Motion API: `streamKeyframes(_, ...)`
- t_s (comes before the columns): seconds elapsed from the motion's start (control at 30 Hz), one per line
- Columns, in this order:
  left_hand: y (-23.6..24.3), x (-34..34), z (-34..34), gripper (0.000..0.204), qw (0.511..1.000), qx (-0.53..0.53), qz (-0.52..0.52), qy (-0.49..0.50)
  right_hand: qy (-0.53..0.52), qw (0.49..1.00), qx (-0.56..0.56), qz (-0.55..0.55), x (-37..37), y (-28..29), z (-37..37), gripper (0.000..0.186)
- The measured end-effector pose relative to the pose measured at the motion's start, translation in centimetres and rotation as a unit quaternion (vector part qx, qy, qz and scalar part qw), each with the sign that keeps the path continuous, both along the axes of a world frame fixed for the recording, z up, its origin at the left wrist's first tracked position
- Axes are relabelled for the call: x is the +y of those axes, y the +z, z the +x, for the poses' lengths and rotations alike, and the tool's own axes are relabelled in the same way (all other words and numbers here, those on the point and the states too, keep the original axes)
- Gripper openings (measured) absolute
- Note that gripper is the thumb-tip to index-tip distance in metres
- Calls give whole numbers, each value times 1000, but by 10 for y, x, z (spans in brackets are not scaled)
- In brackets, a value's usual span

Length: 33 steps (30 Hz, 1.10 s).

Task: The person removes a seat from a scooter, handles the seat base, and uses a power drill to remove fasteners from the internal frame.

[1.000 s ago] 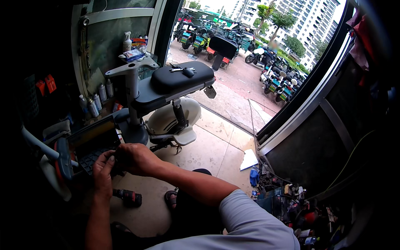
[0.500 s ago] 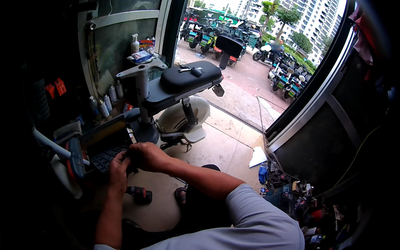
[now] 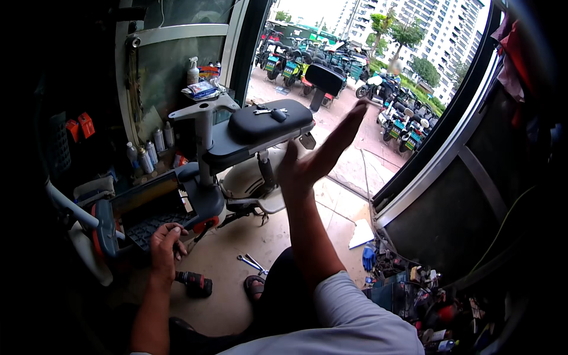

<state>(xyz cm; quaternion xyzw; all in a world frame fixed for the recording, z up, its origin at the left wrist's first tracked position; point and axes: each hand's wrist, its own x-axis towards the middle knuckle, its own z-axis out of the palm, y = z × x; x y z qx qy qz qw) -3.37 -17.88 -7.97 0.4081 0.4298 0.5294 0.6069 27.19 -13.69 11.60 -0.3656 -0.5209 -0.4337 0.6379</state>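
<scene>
Left hand [image 3: 165, 244]: grip curled shut, empty, at the black ribbed scooter footboard [image 3: 151, 223].
Right hand [image 3: 316, 158]: raised, grip spread flat, empty.

Matt black padded seat [image 3: 269, 121], glossy white plastic scooter body [image 3: 245, 177], smooth concrete floor [image 3: 236, 284], shiny metal wrenches [image 3: 251, 263]

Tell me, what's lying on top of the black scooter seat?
On the black scooter seat lie a small dark key fob and some silvery keys beside it. What is underneath the seat is hidden.
</scene>
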Motion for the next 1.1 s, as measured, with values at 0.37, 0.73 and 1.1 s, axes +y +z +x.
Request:
streamKeyframes(0.37,6,3,-1,27,1000,-2,-13,-7,312,929,183,81,12,24,-20,72)
streamKeyframes(0.73,-8,5,2,25,1000,3,-21,0,247,918,312,-9,20,4,-5,90)
streamKeyframes(1.1,-19,11,4,29,999,21,-30,4,153,981,101,67,-4,12,-15,80)
